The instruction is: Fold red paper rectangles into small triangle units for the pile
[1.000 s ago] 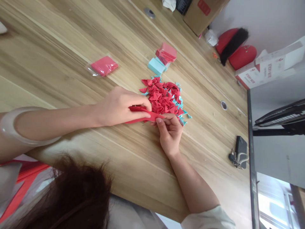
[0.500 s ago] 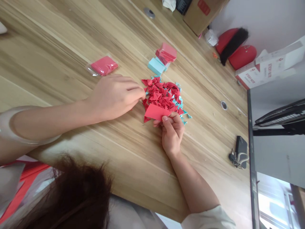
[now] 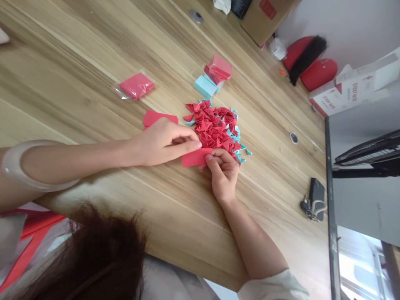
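Note:
My right hand [image 3: 224,173] pinches a red paper slip [image 3: 194,158] between thumb and fingers, just above the table. Over the slip's upper edge, my left hand [image 3: 170,141] has its thumb and forefinger drawn together, the tips meeting the paper; its other fingers are curled and partly hidden. Beyond both hands lies a pile of small folded paper triangles [image 3: 212,127], mostly red with some light blue along the right side. Several flat red slips [image 3: 158,118] lie partly covered by my left hand.
A clear-wrapped red paper pack [image 3: 137,86] lies farther left. Behind the pile are a light blue paper stack [image 3: 205,86] and a red stack [image 3: 218,68]. A black case with keys [image 3: 314,204] rests at the right. Cardboard box [image 3: 265,18] and white box [image 3: 346,91] stand behind.
My left hand has moved right and down to the slip's edge, uncovering the flat red slips. My right hand has brought its slip slightly left and lower.

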A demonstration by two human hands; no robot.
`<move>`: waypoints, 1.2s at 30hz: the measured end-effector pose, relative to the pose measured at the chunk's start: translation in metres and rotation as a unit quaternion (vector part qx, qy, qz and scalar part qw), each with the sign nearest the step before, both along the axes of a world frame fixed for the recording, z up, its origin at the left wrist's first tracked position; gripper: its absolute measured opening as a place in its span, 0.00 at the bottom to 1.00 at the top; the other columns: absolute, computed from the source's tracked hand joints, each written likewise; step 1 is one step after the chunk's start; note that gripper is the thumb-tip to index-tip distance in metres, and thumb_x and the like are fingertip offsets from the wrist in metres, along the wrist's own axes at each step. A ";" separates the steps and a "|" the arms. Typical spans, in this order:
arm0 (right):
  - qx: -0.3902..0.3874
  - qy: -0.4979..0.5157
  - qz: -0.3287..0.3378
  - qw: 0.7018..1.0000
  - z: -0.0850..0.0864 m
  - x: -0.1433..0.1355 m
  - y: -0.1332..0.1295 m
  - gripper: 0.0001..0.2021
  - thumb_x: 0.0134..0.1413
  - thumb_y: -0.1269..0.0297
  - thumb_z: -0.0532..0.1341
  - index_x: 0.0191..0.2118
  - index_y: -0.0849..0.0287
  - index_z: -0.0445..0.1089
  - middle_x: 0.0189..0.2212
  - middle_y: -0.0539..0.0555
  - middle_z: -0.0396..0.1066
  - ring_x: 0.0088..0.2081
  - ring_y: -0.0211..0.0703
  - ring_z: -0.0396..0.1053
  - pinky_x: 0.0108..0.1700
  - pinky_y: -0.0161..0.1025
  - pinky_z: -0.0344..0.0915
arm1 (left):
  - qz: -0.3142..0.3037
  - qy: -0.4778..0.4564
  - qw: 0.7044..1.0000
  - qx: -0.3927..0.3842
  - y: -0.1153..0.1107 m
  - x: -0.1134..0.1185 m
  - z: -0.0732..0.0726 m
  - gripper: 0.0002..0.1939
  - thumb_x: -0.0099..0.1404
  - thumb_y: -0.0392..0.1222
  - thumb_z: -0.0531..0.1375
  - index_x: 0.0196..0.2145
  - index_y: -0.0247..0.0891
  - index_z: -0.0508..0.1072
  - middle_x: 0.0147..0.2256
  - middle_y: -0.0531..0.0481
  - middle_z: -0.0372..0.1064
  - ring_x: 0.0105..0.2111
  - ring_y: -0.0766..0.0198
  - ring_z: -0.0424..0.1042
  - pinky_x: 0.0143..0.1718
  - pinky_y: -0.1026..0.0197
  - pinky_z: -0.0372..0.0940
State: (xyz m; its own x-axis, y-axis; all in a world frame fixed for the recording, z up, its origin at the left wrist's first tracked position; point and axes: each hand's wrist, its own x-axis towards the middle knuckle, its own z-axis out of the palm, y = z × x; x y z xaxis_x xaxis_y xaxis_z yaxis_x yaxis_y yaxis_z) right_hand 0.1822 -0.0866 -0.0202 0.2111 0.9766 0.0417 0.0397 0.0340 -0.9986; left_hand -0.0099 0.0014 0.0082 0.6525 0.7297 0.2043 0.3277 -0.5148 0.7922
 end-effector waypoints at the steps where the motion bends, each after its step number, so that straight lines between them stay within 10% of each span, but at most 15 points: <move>1: -0.004 -0.004 0.009 1.000 0.000 0.000 0.000 0.13 0.58 0.50 0.70 0.33 0.54 0.73 0.17 0.44 0.72 0.18 0.38 0.69 0.24 0.36 0.71 | -0.007 -0.005 1.000 -0.018 0.000 0.000 0.000 0.16 0.70 0.52 0.59 0.36 0.39 0.81 0.28 0.55 0.79 0.26 0.71 0.74 0.29 0.69 0.62; 6: -0.006 -0.009 0.019 1.000 -0.004 0.002 0.000 0.21 0.65 0.41 0.64 0.32 0.54 0.75 0.20 0.48 0.75 0.23 0.41 0.73 0.29 0.40 0.74 | -0.015 -0.020 0.999 -0.026 0.000 0.001 -0.002 0.09 0.64 0.45 0.62 0.33 0.39 0.81 0.30 0.55 0.81 0.28 0.72 0.75 0.31 0.73 0.65; 13: 0.020 0.043 -0.001 0.999 -0.009 0.004 0.001 0.27 0.70 0.36 0.55 0.59 0.51 0.73 0.36 0.53 0.82 0.31 0.44 0.77 0.33 0.43 0.74 | -0.003 -0.073 0.997 0.022 -0.001 0.000 -0.004 0.09 0.67 0.45 0.64 0.33 0.39 0.80 0.27 0.54 0.79 0.27 0.72 0.74 0.30 0.72 0.65; 17: 0.011 0.034 0.023 0.999 -0.009 0.004 0.000 0.31 0.69 0.32 0.52 0.50 0.54 0.79 0.36 0.56 0.82 0.33 0.46 0.78 0.33 0.44 0.73 | 0.002 -0.072 0.996 0.044 -0.001 0.000 -0.003 0.08 0.69 0.43 0.63 0.33 0.40 0.79 0.28 0.55 0.80 0.27 0.71 0.75 0.29 0.71 0.64; 28: 0.037 0.017 0.009 0.999 -0.013 0.004 0.000 0.19 0.71 0.47 0.58 0.60 0.48 0.71 0.36 0.52 0.83 0.30 0.43 0.78 0.35 0.45 0.74 | 0.047 -0.107 0.989 0.092 -0.002 -0.001 -0.003 0.06 0.70 0.44 0.64 0.35 0.42 0.79 0.31 0.55 0.82 0.29 0.69 0.78 0.29 0.69 0.68; 36: 0.069 -0.017 0.003 0.997 -0.008 0.004 0.001 0.12 0.64 0.55 0.66 0.50 0.50 0.77 0.46 0.53 0.83 0.37 0.44 0.79 0.36 0.43 0.75 | 0.048 -0.102 0.988 0.110 -0.002 -0.002 -0.002 0.08 0.71 0.45 0.64 0.35 0.42 0.79 0.32 0.54 0.83 0.29 0.69 0.78 0.30 0.69 0.68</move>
